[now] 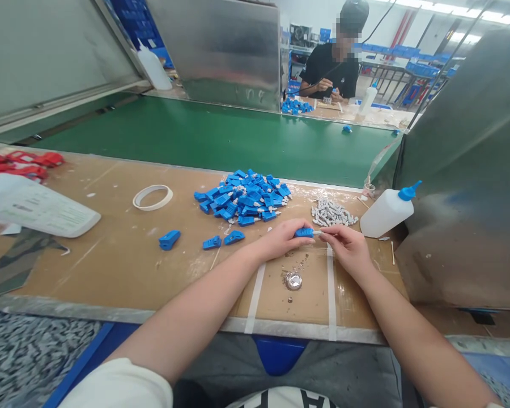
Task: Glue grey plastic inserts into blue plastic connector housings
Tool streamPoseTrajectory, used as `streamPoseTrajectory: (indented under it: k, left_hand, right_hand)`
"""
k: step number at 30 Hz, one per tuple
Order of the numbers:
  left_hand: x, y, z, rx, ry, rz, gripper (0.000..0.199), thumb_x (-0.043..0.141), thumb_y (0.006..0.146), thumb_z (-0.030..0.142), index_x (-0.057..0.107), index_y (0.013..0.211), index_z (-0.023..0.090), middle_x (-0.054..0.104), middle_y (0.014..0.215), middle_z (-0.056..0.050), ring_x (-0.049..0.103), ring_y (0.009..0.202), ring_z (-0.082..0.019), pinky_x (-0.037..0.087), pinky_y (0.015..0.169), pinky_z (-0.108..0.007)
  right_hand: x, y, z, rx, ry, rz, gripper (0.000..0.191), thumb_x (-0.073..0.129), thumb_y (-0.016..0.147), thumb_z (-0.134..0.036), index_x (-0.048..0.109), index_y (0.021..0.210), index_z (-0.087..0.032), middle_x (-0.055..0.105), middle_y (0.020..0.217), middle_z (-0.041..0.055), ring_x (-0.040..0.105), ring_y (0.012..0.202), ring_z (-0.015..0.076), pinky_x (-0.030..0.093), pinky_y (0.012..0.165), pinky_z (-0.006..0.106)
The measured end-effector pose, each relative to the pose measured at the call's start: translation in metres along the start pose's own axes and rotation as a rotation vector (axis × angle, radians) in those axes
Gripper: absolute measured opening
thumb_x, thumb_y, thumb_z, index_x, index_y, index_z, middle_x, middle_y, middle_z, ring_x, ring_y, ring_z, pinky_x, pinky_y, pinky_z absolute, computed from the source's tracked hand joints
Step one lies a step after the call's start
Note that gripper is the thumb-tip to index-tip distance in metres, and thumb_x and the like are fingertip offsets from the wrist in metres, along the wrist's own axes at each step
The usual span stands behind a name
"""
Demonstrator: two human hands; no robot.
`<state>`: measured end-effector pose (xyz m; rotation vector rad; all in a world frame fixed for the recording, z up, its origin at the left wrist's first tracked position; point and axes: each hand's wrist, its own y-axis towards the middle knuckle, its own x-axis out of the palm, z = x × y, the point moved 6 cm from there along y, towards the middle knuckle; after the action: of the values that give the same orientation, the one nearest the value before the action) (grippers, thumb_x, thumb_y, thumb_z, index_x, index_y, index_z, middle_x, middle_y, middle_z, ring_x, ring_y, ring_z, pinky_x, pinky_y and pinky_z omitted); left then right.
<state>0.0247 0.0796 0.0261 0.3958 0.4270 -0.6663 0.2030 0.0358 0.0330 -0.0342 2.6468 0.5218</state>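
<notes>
My left hand [284, 238] is closed on a blue plastic piece [304, 232] just above the cardboard-covered bench. My right hand [347, 248] pinches a small grey part [318, 232] at the right end of that blue piece. Behind my hands lies a heap of blue plastic pieces [246, 195], many with pale tips. A pile of small grey parts [332, 213] sits just beyond my right hand. Below my hands is a small round metal dish [293, 280] with wet-looking drops around it. Three loose blue pieces [212, 242] lie to the left of my left forearm.
A white bottle with a blue cap [386, 212] stands at the right by a metal panel [463, 170]. A tape roll [152, 197], a white container [38, 204] and red pieces [21, 164] lie left. Across the green belt [204, 133] a co-worker [334, 68] handles a blue piece.
</notes>
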Motion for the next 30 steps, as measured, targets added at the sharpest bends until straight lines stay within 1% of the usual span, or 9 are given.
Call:
streamPoseTrajectory:
  k: [4,9,12,13,15,17,19,22,30]
  left_hand:
    - [0.009,-0.002,-0.006,-0.023,0.071,-0.076,0.019,0.066,0.095,0.038,0.065,0.105,0.022,0.071,0.099,-0.004,0.066,0.092,-0.023,0.048,0.082,-0.031]
    - [0.004,-0.008,-0.001,-0.067,0.010,-0.053,0.041,0.062,0.099,0.043,0.050,0.134,0.025,0.070,0.122,-0.007,0.066,0.112,-0.025,0.048,0.097,-0.035]
    - [0.002,-0.010,0.005,-0.091,0.006,-0.065,0.047,0.056,0.101,0.050,0.047,0.141,0.025,0.070,0.118,-0.007,0.065,0.109,-0.025,0.045,0.102,-0.038]
    - [0.001,-0.009,0.007,-0.075,0.012,-0.032,0.048,0.056,0.101,0.053,0.051,0.138,0.024,0.070,0.115,-0.007,0.064,0.107,-0.025,0.045,0.102,-0.038]
    - [-0.004,-0.004,0.011,-0.008,-0.064,0.157,0.047,0.051,0.101,0.059,0.059,0.130,0.023,0.068,0.114,-0.008,0.061,0.107,-0.025,0.044,0.101,-0.039]
    - [-0.010,-0.002,0.008,0.059,-0.293,0.424,0.049,0.039,0.103,0.062,0.062,0.122,0.022,0.065,0.116,-0.010,0.059,0.109,-0.025,0.045,0.096,-0.037]
    - [-0.009,-0.002,0.001,0.081,-0.550,0.591,0.054,0.029,0.105,0.063,0.062,0.119,0.022,0.064,0.116,-0.011,0.058,0.110,-0.025,0.045,0.090,-0.036]
    - [-0.004,-0.003,-0.002,0.099,-0.707,0.641,0.057,0.029,0.103,0.065,0.064,0.114,0.022,0.063,0.111,-0.010,0.058,0.106,-0.024,0.044,0.088,-0.034]
    - [0.000,-0.011,0.002,0.118,-0.636,0.645,0.055,0.034,0.100,0.065,0.064,0.106,0.020,0.057,0.097,-0.008,0.054,0.092,-0.023,0.043,0.085,-0.035]
  right_hand:
    - [0.009,0.000,-0.004,-0.132,-0.108,-0.090,0.020,0.063,0.099,-0.038,0.077,0.095,-0.024,0.078,0.092,0.0056,0.072,0.083,0.0209,0.057,0.079,0.034]
    - [0.016,0.006,0.005,-0.055,-0.159,-0.179,0.024,0.053,0.104,-0.040,0.068,0.104,-0.022,0.074,0.092,0.0054,0.067,0.082,0.0193,0.052,0.078,0.031]
    - [0.021,0.006,0.004,-0.111,-0.271,-0.302,0.035,0.039,0.109,-0.043,0.057,0.089,-0.021,0.066,0.087,0.0063,0.060,0.080,0.0195,0.047,0.075,0.031]
    - [0.024,0.005,0.002,-0.141,-0.298,-0.332,0.038,0.036,0.110,-0.043,0.052,0.084,-0.021,0.063,0.085,0.0062,0.058,0.079,0.0194,0.045,0.074,0.031]
    - [0.029,0.002,0.000,-0.166,-0.302,-0.359,0.039,0.033,0.111,-0.042,0.045,0.080,-0.021,0.060,0.082,0.0048,0.054,0.076,0.0185,0.041,0.072,0.030]
    - [0.037,-0.001,-0.001,-0.165,-0.265,-0.365,0.038,0.033,0.111,-0.042,0.043,0.081,-0.022,0.058,0.079,0.0034,0.052,0.073,0.0175,0.038,0.070,0.029]
    - [0.048,-0.004,-0.001,-0.168,-0.234,-0.371,0.037,0.033,0.111,-0.040,0.041,0.080,-0.022,0.055,0.077,0.0024,0.050,0.072,0.0170,0.036,0.068,0.028]
    - [0.062,-0.006,0.000,-0.147,-0.201,-0.364,0.036,0.034,0.111,-0.038,0.037,0.078,-0.022,0.052,0.074,0.0012,0.047,0.070,0.0164,0.033,0.066,0.027]
    - [0.071,-0.009,0.009,-0.146,-0.143,-0.368,0.033,0.036,0.109,-0.033,0.035,0.078,-0.022,0.050,0.073,0.0008,0.046,0.069,0.0157,0.032,0.067,0.026]
